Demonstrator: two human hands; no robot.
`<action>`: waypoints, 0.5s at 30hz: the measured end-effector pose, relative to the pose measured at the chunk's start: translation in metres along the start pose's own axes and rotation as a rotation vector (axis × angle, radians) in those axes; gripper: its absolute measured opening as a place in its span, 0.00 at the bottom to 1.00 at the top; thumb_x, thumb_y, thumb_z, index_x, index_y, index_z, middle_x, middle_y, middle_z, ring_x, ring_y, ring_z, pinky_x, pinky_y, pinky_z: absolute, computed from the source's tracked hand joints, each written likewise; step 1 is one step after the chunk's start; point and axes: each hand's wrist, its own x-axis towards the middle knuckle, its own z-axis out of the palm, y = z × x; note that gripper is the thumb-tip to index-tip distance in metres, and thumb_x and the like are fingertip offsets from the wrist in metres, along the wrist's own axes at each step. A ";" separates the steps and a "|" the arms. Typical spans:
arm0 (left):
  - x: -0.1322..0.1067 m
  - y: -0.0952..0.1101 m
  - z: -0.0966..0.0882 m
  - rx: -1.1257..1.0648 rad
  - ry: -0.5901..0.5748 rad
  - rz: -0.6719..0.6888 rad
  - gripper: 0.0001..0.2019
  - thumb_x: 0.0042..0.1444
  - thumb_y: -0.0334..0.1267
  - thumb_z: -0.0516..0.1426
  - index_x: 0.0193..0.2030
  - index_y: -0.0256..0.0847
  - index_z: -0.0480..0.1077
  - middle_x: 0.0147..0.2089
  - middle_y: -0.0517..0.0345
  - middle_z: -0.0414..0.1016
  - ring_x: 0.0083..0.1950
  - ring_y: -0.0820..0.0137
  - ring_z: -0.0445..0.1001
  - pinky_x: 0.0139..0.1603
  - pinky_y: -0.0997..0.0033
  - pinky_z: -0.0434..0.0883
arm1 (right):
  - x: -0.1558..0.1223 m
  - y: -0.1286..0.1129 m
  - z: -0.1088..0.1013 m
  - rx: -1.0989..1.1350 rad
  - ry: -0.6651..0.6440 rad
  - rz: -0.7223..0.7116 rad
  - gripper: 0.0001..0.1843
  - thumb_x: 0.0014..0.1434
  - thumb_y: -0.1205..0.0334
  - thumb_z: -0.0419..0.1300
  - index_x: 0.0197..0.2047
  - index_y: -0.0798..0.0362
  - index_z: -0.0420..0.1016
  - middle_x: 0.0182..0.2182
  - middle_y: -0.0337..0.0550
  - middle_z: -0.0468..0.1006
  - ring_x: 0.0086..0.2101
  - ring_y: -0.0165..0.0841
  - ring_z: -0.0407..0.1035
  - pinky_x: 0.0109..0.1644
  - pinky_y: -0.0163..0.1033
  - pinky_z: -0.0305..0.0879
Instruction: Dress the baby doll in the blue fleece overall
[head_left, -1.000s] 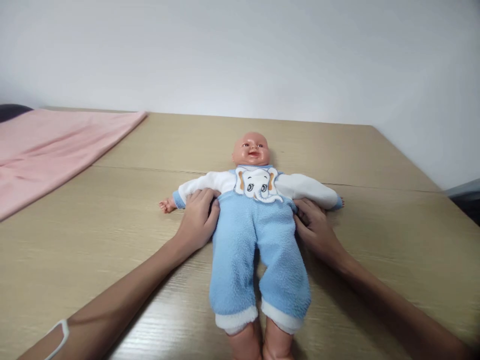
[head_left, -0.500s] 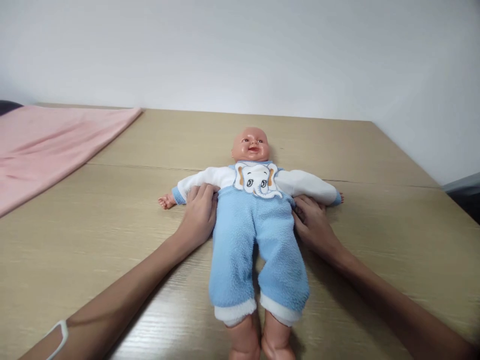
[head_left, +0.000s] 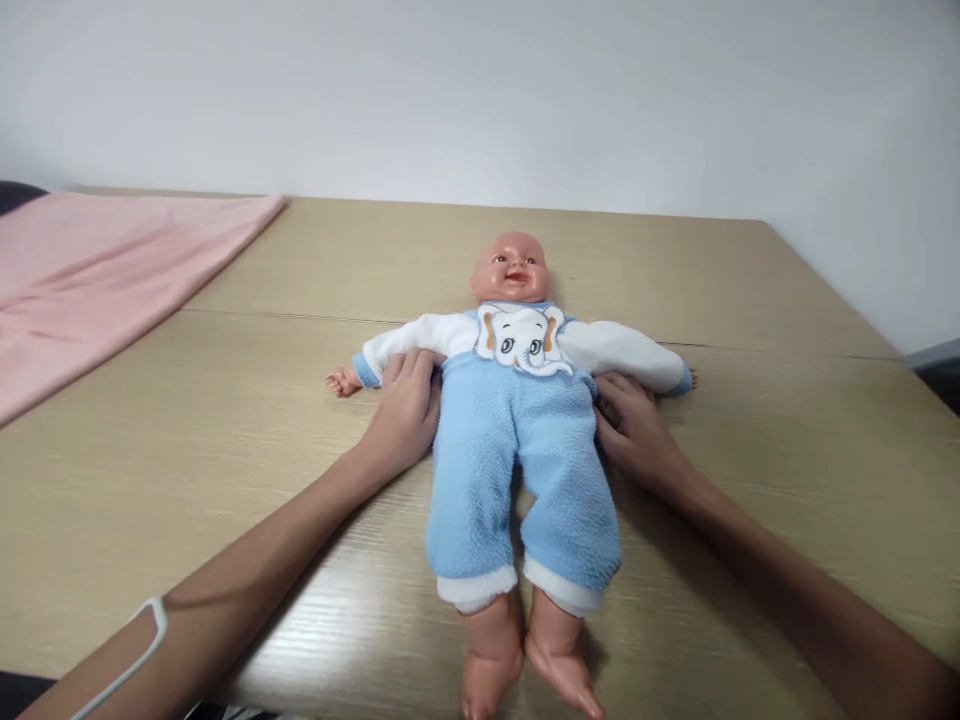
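A baby doll (head_left: 480,460) lies on its back on the wooden table, its arms stretched out to both sides and its bare feet towards me. It wears a blue fleece outfit with white sleeves and an elephant patch (head_left: 523,340) on the chest. My left hand (head_left: 409,408) holds the doll at the waist on the left, fingers curled against its side under the sleeve. On the opposite side, my right hand (head_left: 636,425) is closed at the doll's waist below the other sleeve. Both hands' fingertips are partly hidden by the outfit.
A pink cloth (head_left: 127,265) lies spread on the left part of the table (head_left: 247,430). A seam runs across the tabletop behind the doll's arms. A pale wall (head_left: 480,100) stands behind the table, and a dark object (head_left: 941,372) shows at the right edge.
The view has tilted down slightly, so everything sits higher in the picture and more of the doll's feet shows. Both hands stay at the doll's waist.
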 end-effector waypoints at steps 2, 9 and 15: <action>0.000 0.000 0.000 0.011 0.004 0.002 0.10 0.78 0.32 0.48 0.56 0.42 0.69 0.54 0.44 0.78 0.54 0.49 0.70 0.60 0.45 0.70 | 0.000 0.001 0.000 -0.012 -0.012 -0.002 0.11 0.73 0.54 0.55 0.46 0.47 0.77 0.50 0.59 0.83 0.53 0.61 0.76 0.61 0.69 0.68; 0.000 0.001 0.002 0.040 0.034 -0.019 0.10 0.78 0.31 0.48 0.56 0.43 0.68 0.54 0.44 0.79 0.55 0.49 0.71 0.61 0.45 0.72 | -0.004 0.005 0.004 -0.093 0.025 -0.063 0.11 0.76 0.53 0.55 0.46 0.48 0.76 0.48 0.56 0.83 0.51 0.57 0.77 0.57 0.62 0.70; 0.000 0.002 0.001 0.048 0.023 -0.036 0.11 0.77 0.31 0.47 0.57 0.44 0.69 0.54 0.45 0.78 0.55 0.50 0.71 0.61 0.45 0.73 | -0.004 0.011 -0.007 -0.311 0.252 -0.044 0.12 0.75 0.49 0.62 0.40 0.45 0.71 0.37 0.51 0.80 0.44 0.55 0.73 0.51 0.57 0.69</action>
